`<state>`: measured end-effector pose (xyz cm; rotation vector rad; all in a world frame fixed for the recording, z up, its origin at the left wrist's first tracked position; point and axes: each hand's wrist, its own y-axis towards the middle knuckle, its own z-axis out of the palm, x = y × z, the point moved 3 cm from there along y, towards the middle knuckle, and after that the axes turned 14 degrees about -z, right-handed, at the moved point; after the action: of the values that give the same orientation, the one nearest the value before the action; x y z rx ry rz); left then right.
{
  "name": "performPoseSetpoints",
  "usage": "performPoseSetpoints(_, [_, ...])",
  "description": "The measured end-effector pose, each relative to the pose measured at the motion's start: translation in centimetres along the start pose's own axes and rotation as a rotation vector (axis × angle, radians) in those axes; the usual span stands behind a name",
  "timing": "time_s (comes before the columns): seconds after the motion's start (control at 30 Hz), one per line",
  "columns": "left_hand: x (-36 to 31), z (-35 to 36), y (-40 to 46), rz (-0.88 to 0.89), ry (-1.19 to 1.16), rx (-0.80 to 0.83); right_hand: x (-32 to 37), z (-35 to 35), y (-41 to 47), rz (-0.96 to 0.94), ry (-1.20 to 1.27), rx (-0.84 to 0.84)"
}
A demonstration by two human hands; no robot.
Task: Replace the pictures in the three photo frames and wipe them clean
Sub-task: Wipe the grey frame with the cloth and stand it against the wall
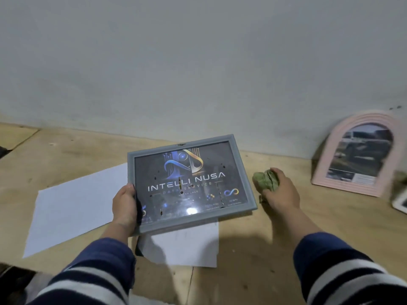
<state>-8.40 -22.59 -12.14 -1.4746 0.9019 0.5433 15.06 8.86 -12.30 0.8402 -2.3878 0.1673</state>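
Near the back edge of the plywood floor point(253, 249), where it meets the grey wall point(198, 62), the left hand point(124, 205) grips the grey photo frame point(190, 183) by its left rail, thumb over the front and fingers out of sight beneath. The frame is lifted and tilted, glass up, showing an "INTELLI NUSA" poster with dark specks and a lamp glare on the pane. Just right of it, not touching, the right hand point(278, 190) is bunched around a crumpled green cloth point(265, 180). White paper sheets point(74, 205) lie under and left of the frame. A pink arched frame point(356, 155) leans on the wall toward the right edge, with the corner of a white frame point(399, 202) beside it.

The wiping probably comes next, and the one-sided hold is the weak point: pressure from the cloth on the unsupported right half could lever the frame out of that grip and drop it onto the floor. A hard rub might also smear the specks rather than lift them. Resting the frame on the paper first would lessen both dangers.
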Motion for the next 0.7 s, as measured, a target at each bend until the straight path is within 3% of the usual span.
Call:
performPoseSetpoints(0.17, [4.2, 4.2, -4.6, -0.054, 0.011, 0.059, -5.6, -1.3, -6.8, -0.057, -0.225, 0.254])
performPoseSetpoints(0.33, [8.0, 6.6, -8.1, -0.097, 0.049, 0.077, -7.5, -1.7, -12.1, -0.005, -0.02, 0.136])
performPoseSetpoints(0.47, [10.0, 7.8, -10.5, -0.097, 0.047, 0.047, -9.5, -3.6, -14.3, -0.147, -0.284, 0.267])
performPoseSetpoints(0.57, [11.0, 8.8, -12.1, -0.078, 0.069, 0.053, -10.8, -5.8, -15.9, -0.202, -0.323, 0.197])
performPoseSetpoints(0.7, [12.3, 10.6, -13.4, -0.08, 0.106, 0.063, -14.0, -8.9, -17.1, -0.108, -0.311, 0.13])
